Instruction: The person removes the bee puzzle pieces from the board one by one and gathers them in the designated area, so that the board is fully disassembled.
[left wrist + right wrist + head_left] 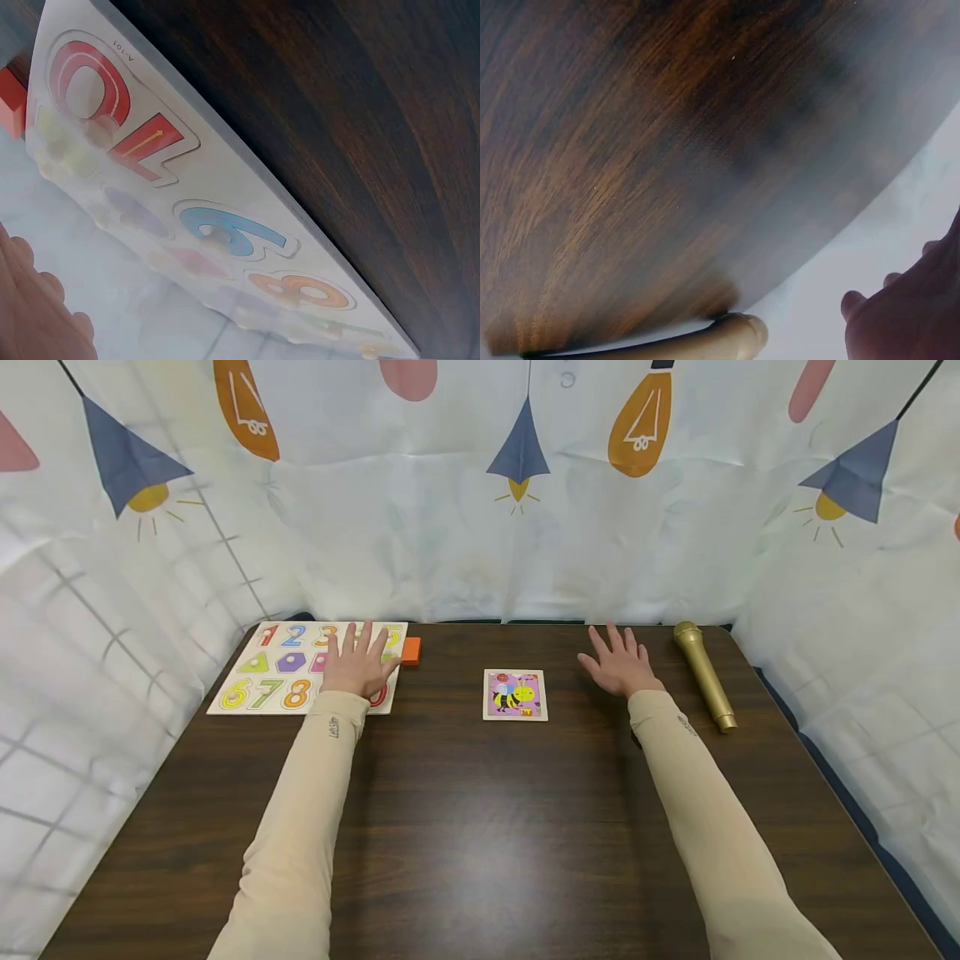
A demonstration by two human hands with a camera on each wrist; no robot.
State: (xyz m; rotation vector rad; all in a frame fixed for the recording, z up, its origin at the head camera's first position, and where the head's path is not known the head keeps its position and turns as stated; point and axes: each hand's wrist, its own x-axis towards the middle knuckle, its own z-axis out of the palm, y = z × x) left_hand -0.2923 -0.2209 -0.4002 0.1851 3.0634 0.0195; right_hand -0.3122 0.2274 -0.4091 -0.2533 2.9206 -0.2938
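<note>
My left hand (355,664), fingers straight and spread, is over the right part of a white number puzzle board (217,703). In the left wrist view its fingers show apart from the board's knobbed pieces, such as the blue number (217,229). Out to the right, my right hand (621,664) is spread with straight fingers and holds nothing. Nearest to it lies a gold microphone-shaped stick (705,677), its rounded end also in the right wrist view. Between the hands a small square bee puzzle (515,695) lies flat on the table.
An orange block (411,651) sits against the board's right side. The dark wooden table (480,827) runs back to a white printed curtain (450,552), which also hangs along both sides.
</note>
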